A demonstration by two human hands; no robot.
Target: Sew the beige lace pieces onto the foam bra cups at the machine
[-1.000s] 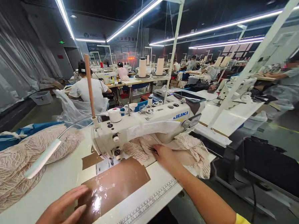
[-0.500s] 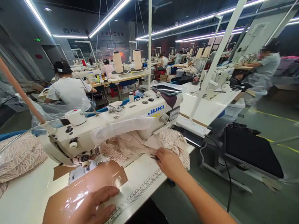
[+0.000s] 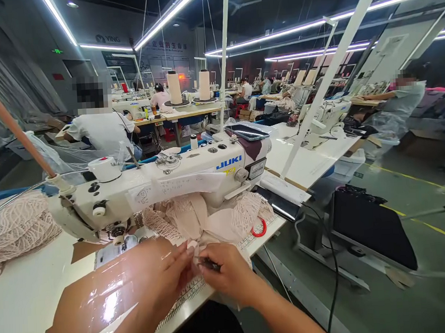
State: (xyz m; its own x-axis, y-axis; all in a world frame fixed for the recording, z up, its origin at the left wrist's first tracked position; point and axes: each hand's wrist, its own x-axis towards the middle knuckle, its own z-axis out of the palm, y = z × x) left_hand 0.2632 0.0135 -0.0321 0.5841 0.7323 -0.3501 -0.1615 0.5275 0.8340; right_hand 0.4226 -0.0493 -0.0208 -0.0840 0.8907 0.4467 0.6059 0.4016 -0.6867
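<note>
Pale pink lace fabric [image 3: 220, 224] lies bunched under the arm of the white JUKI sewing machine [image 3: 185, 173] and spills toward the table's front edge. My left hand [image 3: 171, 268] pinches a gathered end of this fabric in front of the machine. Close against it, my right hand [image 3: 228, 275] grips a small dark tool [image 3: 209, 263], its tip at the pinched fabric. Fingers hide most of the tool, so its exact kind is unclear. A red ring-shaped handle [image 3: 259, 227] pokes out from the fabric to the right.
A brown glossy sheet [image 3: 87, 293] covers the table left of my hands, beside a printed ruler strip [image 3: 186, 295]. A stack of lace pieces [image 3: 20, 229] lies far left. A phone [image 3: 246, 132] rests on the machine. Co-workers sit at other machines beyond.
My left hand has moved right and up from the table onto the fabric. My right hand has come left to meet it, with the dark tool showing. The red handle has come into sight.
</note>
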